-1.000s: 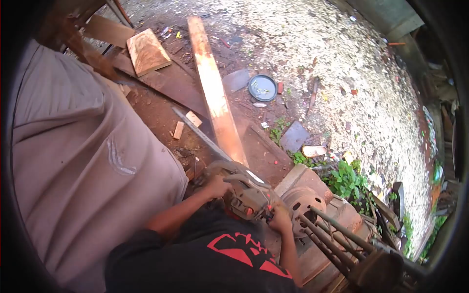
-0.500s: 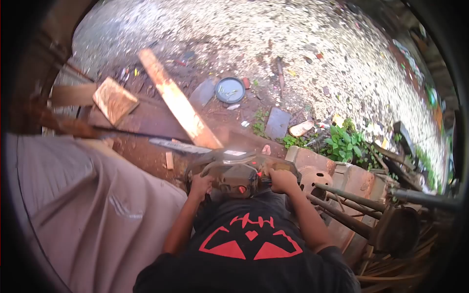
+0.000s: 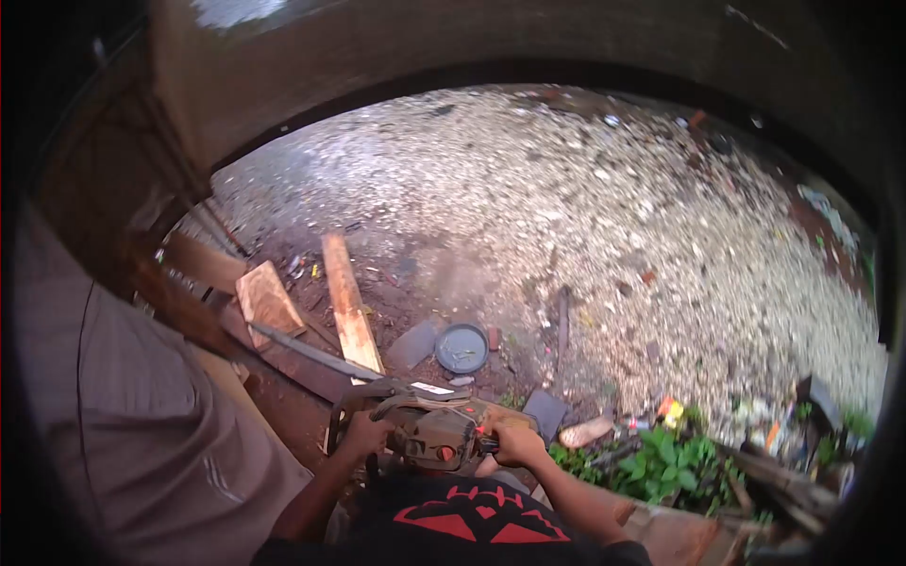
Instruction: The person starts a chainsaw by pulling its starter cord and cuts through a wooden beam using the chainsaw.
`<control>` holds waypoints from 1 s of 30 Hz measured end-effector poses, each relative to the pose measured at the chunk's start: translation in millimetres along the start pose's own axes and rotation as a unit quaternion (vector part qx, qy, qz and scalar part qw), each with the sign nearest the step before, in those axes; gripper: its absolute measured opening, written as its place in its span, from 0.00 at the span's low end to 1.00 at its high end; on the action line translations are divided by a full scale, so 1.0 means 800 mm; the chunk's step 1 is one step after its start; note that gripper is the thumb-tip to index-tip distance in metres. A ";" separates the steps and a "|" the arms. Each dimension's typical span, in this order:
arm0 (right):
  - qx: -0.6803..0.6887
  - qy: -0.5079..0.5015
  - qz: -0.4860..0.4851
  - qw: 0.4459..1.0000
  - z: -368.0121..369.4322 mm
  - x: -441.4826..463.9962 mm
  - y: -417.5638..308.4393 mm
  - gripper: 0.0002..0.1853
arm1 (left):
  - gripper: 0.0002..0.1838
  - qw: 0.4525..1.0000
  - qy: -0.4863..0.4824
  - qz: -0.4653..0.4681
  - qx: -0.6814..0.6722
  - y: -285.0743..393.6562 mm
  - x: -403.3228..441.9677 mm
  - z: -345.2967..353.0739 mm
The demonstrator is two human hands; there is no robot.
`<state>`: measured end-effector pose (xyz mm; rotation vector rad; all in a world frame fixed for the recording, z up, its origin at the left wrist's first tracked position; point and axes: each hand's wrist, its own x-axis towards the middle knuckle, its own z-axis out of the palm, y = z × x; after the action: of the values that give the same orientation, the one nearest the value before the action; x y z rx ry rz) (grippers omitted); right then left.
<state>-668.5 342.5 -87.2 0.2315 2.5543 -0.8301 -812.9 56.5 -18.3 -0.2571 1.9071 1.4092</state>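
Observation:
A chainsaw [image 3: 432, 437] is held in front of my body, its long bar [image 3: 316, 353] reaching out to the left. My left hand [image 3: 366, 435] is closed around the front handle. On the right, my right hand [image 3: 515, 442] grips the rear handle. The bar's tip appears over the lower edge of a squared timber end [image 3: 269, 300]; whether they touch I cannot tell. Just beyond the saw lies a long wooden plank [image 3: 347, 307] on the ground.
Brown draped cloth [image 3: 142, 415] fills the left side. Past the saw are a round dark pan [image 3: 461, 349], a grey slab [image 3: 545, 413], a sandal [image 3: 585, 432] and green plants [image 3: 665, 467]. Pale gravel [image 3: 604, 245] stretches behind, beneath a dark overhang [image 3: 528, 42].
The view has tilted up, so the ground, my hands and the saw appear lower. The bar now points more up-left, toward the squared timber. Both hands keep their hold.

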 end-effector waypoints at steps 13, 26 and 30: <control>-0.070 0.064 -0.054 0.994 -0.169 0.117 0.109 0.20 | 0.17 0.952 0.184 0.224 0.104 0.092 0.082 0.152; -0.008 -0.136 -0.163 0.977 -0.225 0.344 0.292 0.21 | 0.24 0.966 0.254 0.056 -0.008 0.055 0.383 0.279; 0.089 -0.254 -0.127 0.955 -0.258 0.378 0.374 0.19 | 0.30 0.965 0.260 0.027 0.017 0.090 0.388 0.313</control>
<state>-925.3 712.2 -232.0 -0.2363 2.0497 -1.0582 -962.2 386.3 -200.8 -0.6129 2.3712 1.4401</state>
